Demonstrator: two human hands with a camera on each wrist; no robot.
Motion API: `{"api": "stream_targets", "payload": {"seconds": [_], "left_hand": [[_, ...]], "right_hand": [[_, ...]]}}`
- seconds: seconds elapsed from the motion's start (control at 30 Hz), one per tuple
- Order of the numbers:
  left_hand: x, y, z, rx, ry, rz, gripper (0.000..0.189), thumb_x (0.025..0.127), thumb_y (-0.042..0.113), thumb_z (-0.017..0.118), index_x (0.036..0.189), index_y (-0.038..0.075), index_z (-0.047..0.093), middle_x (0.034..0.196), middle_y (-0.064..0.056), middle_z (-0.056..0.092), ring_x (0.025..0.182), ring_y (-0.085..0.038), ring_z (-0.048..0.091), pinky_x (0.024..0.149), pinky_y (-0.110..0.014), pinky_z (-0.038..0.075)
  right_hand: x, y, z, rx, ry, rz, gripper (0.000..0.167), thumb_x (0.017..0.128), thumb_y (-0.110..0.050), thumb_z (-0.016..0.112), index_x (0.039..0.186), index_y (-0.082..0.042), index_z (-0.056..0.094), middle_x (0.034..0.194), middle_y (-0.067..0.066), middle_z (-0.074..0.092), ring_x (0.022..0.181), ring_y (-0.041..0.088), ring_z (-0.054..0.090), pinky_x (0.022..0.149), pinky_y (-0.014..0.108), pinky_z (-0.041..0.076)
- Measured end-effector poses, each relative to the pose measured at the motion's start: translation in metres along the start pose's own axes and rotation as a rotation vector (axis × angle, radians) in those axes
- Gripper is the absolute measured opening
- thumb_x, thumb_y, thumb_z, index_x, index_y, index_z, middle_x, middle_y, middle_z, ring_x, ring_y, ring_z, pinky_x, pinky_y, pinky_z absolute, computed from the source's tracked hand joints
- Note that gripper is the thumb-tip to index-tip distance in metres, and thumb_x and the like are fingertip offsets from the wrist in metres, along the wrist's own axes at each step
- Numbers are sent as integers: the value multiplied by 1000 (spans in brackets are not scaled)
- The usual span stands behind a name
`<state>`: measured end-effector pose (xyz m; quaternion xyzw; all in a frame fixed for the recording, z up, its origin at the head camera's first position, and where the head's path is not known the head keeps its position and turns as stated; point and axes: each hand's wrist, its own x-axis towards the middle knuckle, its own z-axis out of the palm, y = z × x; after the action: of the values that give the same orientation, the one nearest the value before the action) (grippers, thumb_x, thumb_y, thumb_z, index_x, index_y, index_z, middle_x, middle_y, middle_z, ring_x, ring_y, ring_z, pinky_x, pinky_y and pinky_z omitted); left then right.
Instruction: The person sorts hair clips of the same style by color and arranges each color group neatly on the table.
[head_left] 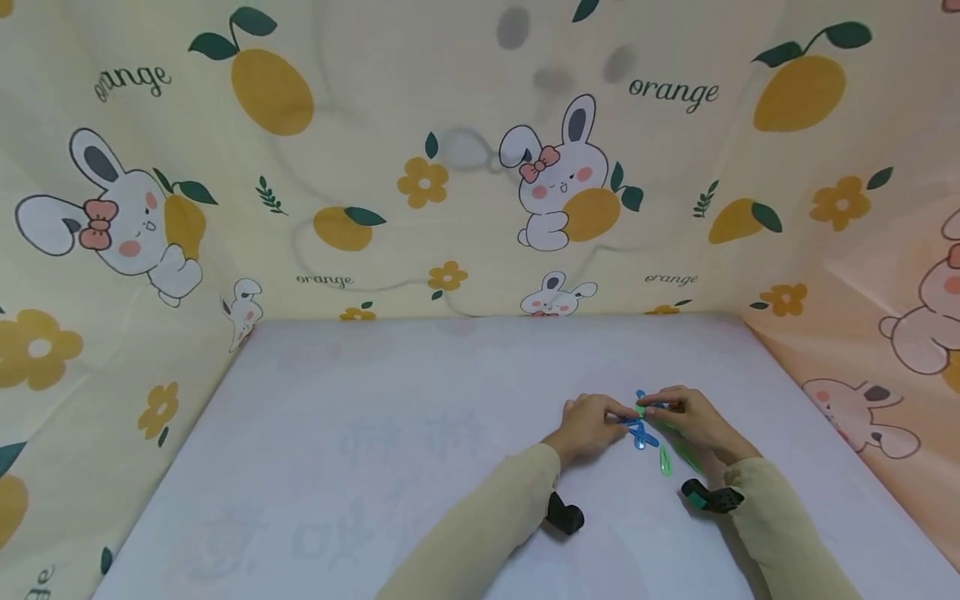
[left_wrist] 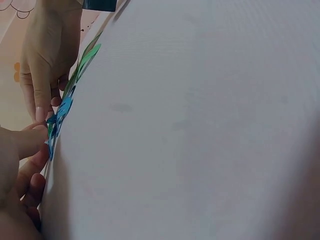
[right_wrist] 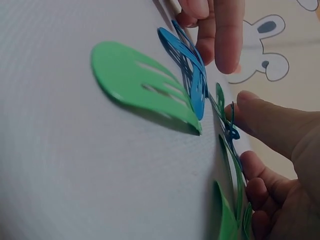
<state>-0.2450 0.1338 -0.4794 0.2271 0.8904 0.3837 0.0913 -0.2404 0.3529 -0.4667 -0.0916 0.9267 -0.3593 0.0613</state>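
Blue snap hair clips [head_left: 642, 437] and green ones lie in a loose cluster on the right side of the white table. My left hand [head_left: 592, 423] reaches in from the left, its fingertips at the cluster; whether they grip a clip is hidden. From the right, my right hand [head_left: 693, 417] meets it, and its thumb and forefinger pinch a hair clip whose colour is unclear. A small green clip [head_left: 640, 410] shows by both hands' fingertips. In the right wrist view, a green clip [right_wrist: 130, 75] lies closest, beside overlapping blue clips [right_wrist: 187, 60].
Another green clip [head_left: 665, 461] lies just in front of the cluster, with a longer green clip [head_left: 686, 456] under the right hand. The white table [head_left: 360, 450] stretches to the left. A printed cloth [head_left: 420, 108] with rabbits and oranges encloses its back and sides.
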Motion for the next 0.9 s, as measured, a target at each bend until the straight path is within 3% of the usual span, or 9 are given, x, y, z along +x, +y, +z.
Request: {"api": "stream_targets", "payload": {"seconds": [0.17,0.53,0.9], "left_hand": [[-1,2,-1,-5,5,-8,25,94,28,72,116,38,74,127,21,68,109,-1,54,88,-22,29],[-1,8,0,15,32,-29,22,93,29,72,113,37,76,124,21,69,95,1,51,81,-21,27],[-1,10,7,97,68,-48,21,93,28,73,108,42,77,114,24,71,86,0,45,79,-23,27]], "right_hand": [[1,-1,2,-4,10,-10,28,98,-17,67,121,-3,72,115,15,64,97,14,47,81,22,39],[3,3,2,-5,19,-5,26,97,-12,67,121,-4,73,118,16,63,98,16,47,80,22,39],[0,3,2,4,22,-23,27,96,-14,68,119,-2,73,113,16,63,96,17,47,79,25,38]]}}
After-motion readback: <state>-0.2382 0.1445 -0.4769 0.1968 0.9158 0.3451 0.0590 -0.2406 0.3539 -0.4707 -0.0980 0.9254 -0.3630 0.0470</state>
